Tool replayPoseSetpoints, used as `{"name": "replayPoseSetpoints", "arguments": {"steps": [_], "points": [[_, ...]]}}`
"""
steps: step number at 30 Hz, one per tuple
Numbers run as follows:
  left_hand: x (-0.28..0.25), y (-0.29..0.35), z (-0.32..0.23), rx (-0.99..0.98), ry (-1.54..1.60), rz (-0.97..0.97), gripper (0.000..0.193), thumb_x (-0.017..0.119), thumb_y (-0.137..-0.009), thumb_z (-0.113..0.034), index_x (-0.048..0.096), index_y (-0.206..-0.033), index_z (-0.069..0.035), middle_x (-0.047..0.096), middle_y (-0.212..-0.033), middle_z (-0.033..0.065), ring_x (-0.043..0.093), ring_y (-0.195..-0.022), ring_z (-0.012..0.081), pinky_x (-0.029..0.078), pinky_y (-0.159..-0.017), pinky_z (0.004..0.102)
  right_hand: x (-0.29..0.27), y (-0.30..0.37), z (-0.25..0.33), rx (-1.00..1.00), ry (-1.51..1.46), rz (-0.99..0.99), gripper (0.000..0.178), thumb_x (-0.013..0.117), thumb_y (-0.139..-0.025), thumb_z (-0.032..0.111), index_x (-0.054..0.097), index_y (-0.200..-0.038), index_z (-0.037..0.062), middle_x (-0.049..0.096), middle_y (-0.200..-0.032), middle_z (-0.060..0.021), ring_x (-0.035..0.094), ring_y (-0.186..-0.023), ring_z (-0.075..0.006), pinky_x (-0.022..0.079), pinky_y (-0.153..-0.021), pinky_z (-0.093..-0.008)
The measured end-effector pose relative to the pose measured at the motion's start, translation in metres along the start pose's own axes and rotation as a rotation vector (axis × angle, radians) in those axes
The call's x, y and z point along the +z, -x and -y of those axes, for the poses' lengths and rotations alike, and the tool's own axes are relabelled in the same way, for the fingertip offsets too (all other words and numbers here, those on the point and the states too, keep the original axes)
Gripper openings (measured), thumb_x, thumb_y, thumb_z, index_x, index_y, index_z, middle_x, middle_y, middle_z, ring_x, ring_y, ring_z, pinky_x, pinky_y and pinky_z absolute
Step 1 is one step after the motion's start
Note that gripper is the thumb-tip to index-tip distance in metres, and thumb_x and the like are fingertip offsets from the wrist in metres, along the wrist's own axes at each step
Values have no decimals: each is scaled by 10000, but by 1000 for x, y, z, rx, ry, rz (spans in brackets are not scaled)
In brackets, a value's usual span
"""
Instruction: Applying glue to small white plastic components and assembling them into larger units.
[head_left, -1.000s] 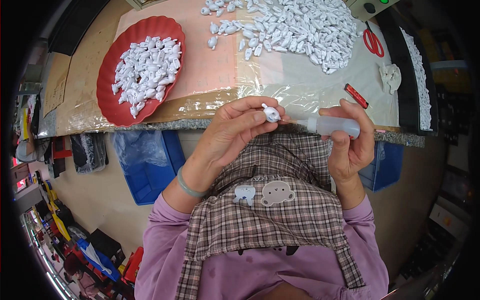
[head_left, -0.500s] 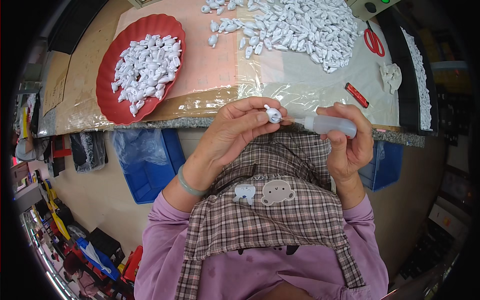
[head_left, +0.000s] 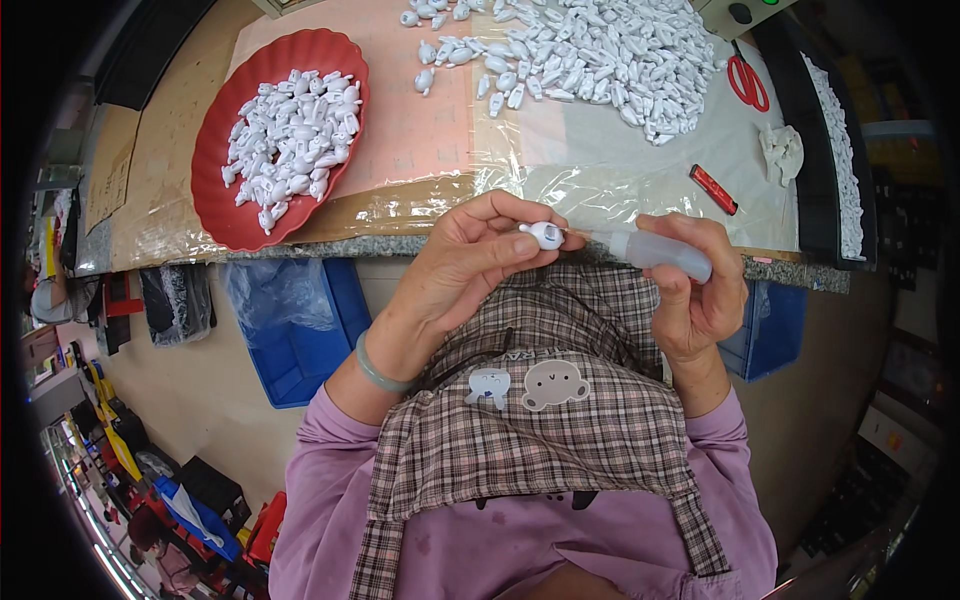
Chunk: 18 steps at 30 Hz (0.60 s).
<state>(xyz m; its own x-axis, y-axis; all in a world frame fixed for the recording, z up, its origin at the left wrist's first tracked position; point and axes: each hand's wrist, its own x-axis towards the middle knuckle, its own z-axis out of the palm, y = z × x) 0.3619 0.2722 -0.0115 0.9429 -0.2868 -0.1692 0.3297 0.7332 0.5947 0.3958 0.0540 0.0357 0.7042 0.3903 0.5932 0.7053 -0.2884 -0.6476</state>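
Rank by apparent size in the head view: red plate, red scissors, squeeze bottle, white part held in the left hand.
1. red plate
2. squeeze bottle, though it is nearer the camera
3. red scissors
4. white part

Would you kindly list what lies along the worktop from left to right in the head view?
Red tray of small white parts → loose heap of white parts → red-handled scissors → crumpled white cloth → black bin of white pieces at the far right.
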Motion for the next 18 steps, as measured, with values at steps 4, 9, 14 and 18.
{"name": "replayPoseSetpoints", "arguments": {"steps": [4, 9, 14, 18], "points": [[-1, -1, 1, 14, -8, -23, 189, 651, -828, -16, 593, -1007, -12, 619, -1062, 154, 615, -1053, 304, 544, -873, 315, 1, -3, -3, -99, 67, 6, 356, 585, -925, 229, 493, -1122, -52, 649, -932, -208, 656, -791, -227, 531, -657, -286], [0, 0, 2, 103, -96, -45, 197, 657, -814, 4, 595, -1000, -16, 610, -1075, 145, 612, -1059, 298, 538, -879, 339, 2, -4, 0, -206, 171, 9, 386, 681, -836, 214, 523, -1118, 3, 673, -945, -139, 661, -743, -282, 539, -604, -325], [1, -1, 4, 216, -189, -76, 198, 656, -800, 34, 601, -985, -13, 605, -1080, 136, 608, -1068, 300, 528, -898, 344, 3, -5, 5, -198, 190, 27, 376, 651, -865, 228, 519, -1113, -22, 673, -922, -162, 657, -768, -276, 535, -636, -323], [0, -2, 4, 214, -209, -96, 194, 654, -799, 36, 601, -979, -12, 602, -1081, 135, 606, -1071, 304, 522, -911, 352, 3, -4, 4, -174, 182, 46, 355, 620, -900, 222, 517, -1107, -47, 674, -904, -194, 655, -800, -268, 531, -685, -319]]}}
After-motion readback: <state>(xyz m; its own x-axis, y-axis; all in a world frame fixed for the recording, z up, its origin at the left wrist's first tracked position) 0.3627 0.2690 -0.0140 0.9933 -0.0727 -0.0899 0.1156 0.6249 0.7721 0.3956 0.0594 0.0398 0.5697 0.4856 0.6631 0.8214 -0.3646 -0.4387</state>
